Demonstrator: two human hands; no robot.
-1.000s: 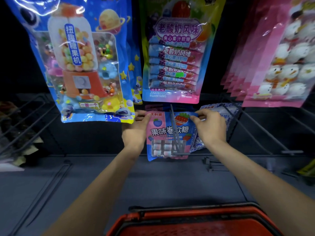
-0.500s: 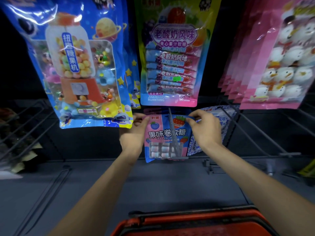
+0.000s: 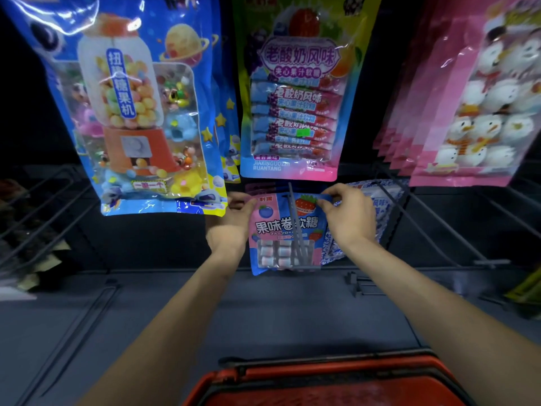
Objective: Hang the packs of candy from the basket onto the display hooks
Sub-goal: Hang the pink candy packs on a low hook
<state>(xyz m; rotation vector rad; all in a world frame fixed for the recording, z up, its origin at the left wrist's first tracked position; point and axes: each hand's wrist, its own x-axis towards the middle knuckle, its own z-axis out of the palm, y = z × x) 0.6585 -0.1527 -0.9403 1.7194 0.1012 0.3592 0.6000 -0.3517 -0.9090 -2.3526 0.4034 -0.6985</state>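
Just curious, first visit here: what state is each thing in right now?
Small pack: held up, hook across its front.
Left hand: pinches pack's left corner.
Right hand: pinches pack's right corner.
Basket: contents unseen.
Blue pack: hanging.
Green pack: hanging.
Pink packs: hanging.
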